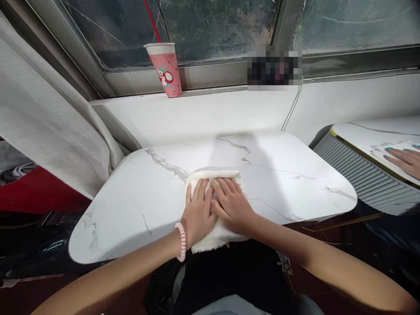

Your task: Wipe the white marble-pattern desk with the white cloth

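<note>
A fluffy white cloth [213, 243] lies flat at the middle of the white marble-patterned table [131, 205], its lower end hanging over the near edge. Pressed flat on it is my left hand [199, 214], fingers stretched forward and a pink coiled band at the wrist. Beside it my right hand [232, 205] also rests flat on the cloth, fingers extended, its thumb side touching or slightly overlapping the left hand. Neither hand grips the cloth; both palms hide part of it.
A pink paper cup [167, 72] with a red straw stands on the window ledge, near a blurred dark object [274, 70]. A grey curtain [49, 100] hangs at left. Another person's hand [407, 159] rests on a second table [377, 135] at right.
</note>
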`<state>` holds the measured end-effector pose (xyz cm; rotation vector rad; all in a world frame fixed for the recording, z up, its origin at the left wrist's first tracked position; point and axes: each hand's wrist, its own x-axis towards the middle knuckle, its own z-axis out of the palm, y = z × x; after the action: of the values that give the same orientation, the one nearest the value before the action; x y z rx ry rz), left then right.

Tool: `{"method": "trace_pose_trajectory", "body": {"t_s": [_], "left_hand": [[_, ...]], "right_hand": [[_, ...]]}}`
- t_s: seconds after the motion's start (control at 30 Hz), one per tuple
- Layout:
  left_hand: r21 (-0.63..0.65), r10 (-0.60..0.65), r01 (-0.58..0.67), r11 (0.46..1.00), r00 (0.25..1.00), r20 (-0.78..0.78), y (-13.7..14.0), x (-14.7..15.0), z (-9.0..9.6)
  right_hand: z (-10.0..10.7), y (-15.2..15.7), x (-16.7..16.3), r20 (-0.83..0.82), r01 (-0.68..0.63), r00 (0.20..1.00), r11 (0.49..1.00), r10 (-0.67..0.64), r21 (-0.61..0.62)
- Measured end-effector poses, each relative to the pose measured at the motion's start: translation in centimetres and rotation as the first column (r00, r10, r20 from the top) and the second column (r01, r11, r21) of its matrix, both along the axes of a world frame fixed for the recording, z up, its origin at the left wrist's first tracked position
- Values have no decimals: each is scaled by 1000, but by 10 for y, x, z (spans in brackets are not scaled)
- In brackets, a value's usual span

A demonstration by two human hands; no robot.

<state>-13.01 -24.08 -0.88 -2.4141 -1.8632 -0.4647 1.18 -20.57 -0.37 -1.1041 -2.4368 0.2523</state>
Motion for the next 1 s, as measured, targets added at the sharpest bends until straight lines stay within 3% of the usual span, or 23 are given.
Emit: {"method": "trace_pose_trajectory", "body": {"t_s": [0.17,0.33,0.7,1.0], "left_hand": [[17,-11,10,1000,998,54,-1,14,-2],[-1,11,-11,1000,996,90,22,20,-3],[-57,88,-81,995,987,136,144,16,1],[-63,55,-46,997,985,162,221,12,2]], "right_hand": [[-1,-1,16,-11,-2,1000,1000,2,25],[3,24,18,-2,-6,1000,1000,6,18],[-2,145,5,9,38,999,999,-39,26],[-6,216,1,-37,110,993,993,-111,-33]]}}
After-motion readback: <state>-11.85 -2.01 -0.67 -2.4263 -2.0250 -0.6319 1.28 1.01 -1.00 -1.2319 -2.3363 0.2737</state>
